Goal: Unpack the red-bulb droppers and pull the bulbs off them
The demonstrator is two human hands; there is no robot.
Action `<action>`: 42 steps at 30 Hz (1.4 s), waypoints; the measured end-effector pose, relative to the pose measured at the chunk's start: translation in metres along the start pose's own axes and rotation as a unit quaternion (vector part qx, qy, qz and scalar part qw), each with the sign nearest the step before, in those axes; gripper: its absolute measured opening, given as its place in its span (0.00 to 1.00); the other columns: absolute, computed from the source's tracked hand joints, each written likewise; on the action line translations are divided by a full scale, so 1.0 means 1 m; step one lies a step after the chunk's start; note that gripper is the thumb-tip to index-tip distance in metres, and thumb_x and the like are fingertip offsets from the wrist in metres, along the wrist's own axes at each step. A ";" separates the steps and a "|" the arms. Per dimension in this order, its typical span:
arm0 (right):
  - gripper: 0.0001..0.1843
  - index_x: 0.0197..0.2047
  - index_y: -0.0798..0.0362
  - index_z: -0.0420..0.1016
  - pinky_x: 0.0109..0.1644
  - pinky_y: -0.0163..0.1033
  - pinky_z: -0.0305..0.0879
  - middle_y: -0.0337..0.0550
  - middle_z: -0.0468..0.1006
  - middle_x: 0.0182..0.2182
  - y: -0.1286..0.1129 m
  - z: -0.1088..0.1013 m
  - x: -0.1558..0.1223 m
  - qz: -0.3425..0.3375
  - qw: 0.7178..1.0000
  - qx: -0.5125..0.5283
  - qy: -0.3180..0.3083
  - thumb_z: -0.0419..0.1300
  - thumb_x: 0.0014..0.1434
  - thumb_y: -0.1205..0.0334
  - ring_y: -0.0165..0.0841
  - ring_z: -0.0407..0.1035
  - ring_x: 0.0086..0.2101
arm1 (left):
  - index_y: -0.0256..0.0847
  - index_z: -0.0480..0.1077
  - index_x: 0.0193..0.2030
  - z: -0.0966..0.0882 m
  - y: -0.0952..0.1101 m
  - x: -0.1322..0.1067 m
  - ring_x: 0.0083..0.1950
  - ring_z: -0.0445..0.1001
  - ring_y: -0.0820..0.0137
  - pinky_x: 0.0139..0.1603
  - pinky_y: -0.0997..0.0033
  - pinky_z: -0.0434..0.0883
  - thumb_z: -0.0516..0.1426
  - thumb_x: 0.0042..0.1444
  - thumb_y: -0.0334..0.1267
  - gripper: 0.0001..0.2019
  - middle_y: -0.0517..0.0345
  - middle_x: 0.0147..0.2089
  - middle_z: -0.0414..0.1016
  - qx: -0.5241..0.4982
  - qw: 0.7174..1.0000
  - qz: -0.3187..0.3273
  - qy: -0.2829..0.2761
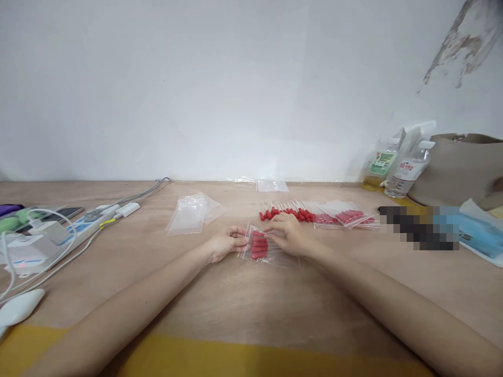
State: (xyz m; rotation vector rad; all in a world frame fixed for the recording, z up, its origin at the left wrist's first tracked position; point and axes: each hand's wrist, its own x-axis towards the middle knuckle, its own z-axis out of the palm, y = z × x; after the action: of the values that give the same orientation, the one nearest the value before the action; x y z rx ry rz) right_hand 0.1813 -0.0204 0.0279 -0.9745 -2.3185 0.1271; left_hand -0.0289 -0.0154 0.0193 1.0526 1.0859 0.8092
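Observation:
A clear zip-lock bag (260, 247) with several red-tipped sticks lined up inside lies low over the table between my hands. My left hand (228, 243) pinches the bag's zip edge between thumb and fingers. From the other side, my right hand (288, 235) grips the upper part of the same bag, its fingers partly covering the sticks. Just beyond my right hand is a row of loose red-tipped sticks (288, 210), their pale shafts pointing to the wall. To their right, filled zip-lock bags (346, 215) overlap one another. Flat unfilled bags (188, 213) are stacked beyond my left hand.
On the left are a power strip (80, 226) with chargers and cables, and a white object (21, 308). Two plastic bottles (408, 170) and a beige bag (451, 167) stand back right, near a blue packet (481, 230). Another clear bag (272, 186) lies by the wall.

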 end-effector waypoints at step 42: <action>0.12 0.28 0.52 0.72 0.41 0.40 0.47 0.38 0.75 0.30 0.001 0.035 0.015 -0.229 0.958 -0.159 0.069 0.50 0.58 0.69 0.30 0.59 0.36 | 0.32 0.67 0.41 0.006 -0.007 -0.001 0.29 0.71 0.74 0.35 0.72 0.69 0.58 0.39 0.24 0.18 0.59 0.29 0.72 0.149 0.983 0.101 0.015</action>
State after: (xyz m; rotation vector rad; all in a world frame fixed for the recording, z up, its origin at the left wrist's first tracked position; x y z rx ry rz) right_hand 0.1534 -0.0046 0.0067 -0.5406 -2.4082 -0.4990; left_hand -0.0233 -0.0203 0.0135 1.4253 1.1626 0.8416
